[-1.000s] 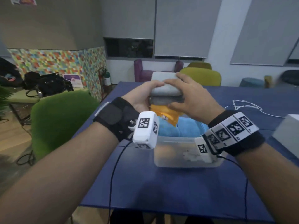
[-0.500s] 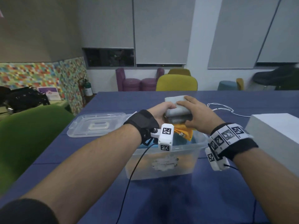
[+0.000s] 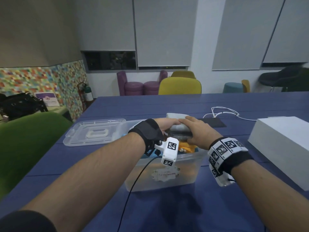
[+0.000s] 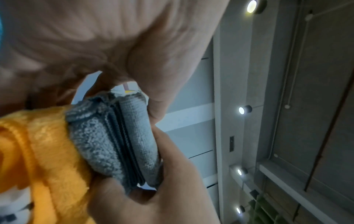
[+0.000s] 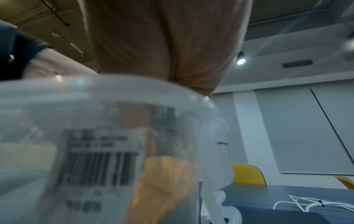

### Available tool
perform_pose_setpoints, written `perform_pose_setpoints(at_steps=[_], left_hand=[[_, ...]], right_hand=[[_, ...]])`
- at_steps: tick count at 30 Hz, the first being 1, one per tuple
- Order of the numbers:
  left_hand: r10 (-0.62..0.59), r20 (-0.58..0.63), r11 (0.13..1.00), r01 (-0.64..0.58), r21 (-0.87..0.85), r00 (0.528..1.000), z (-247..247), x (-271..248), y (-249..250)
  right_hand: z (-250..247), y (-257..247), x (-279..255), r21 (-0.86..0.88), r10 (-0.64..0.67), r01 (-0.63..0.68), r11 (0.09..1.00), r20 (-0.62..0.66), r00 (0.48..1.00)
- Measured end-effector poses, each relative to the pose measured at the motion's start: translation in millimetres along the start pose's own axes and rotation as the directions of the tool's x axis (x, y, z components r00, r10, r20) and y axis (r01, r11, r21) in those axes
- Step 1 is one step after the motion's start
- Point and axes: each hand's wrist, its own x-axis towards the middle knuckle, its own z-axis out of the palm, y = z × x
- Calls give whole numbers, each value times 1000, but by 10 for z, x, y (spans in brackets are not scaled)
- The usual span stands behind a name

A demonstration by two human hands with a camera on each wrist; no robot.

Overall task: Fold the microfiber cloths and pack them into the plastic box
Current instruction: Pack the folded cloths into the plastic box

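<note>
A folded grey microfiber cloth (image 3: 177, 127) is held from both sides over the clear plastic box (image 3: 167, 174). My left hand (image 3: 168, 123) grips its left end. My right hand (image 3: 197, 133) lies over its top with the thumb on the near side. In the left wrist view the grey cloth (image 4: 118, 139) is pinched between fingers and presses against an orange cloth (image 4: 38, 151). The orange cloth (image 3: 186, 148) sits in the box with a strip of blue cloth (image 3: 153, 152) beside it. The right wrist view shows the box wall (image 5: 38, 106) with a barcode label, blurred.
The box's clear lid (image 3: 95, 133) lies on the blue table (image 3: 167, 213) to the left. A white carton (image 3: 280, 148) stands at the right. A dark pad (image 3: 214, 123) and a white cable (image 3: 224, 111) lie behind the box. A green chair (image 3: 30, 141) is at the left edge.
Both hands have come down with the grey cloth, from well above the box to the orange cloth at the box's rim. The head view has swung right and down.
</note>
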Motion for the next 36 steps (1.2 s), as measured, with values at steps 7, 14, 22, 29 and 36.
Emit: perform_pose_setpoints(at_steps=[7, 14, 22, 29, 36], left_hand=[[53, -143, 998, -57, -25, 988, -57, 73, 7], [69, -160, 947, -115, -299, 985, -254, 22, 148], [-36, -218, 918, -54, -392, 975, -740, -118, -239], [-141, -259, 955, 62, -291, 956, -792, -2, -449], [-177, -222, 965, 124, -230, 959, -744, 100, -521]], right_hand=[[-111, -14, 21, 129, -8, 31, 991, -171, 985], [-142, -248, 43, 139, -34, 89, 986, -358, 933], [62, -506, 113, 120, -92, 112, 986, -157, 983], [245, -331, 98, -271, 43, -1, 963, 149, 988], [201, -327, 182, -364, 14, 73, 928, 232, 973]])
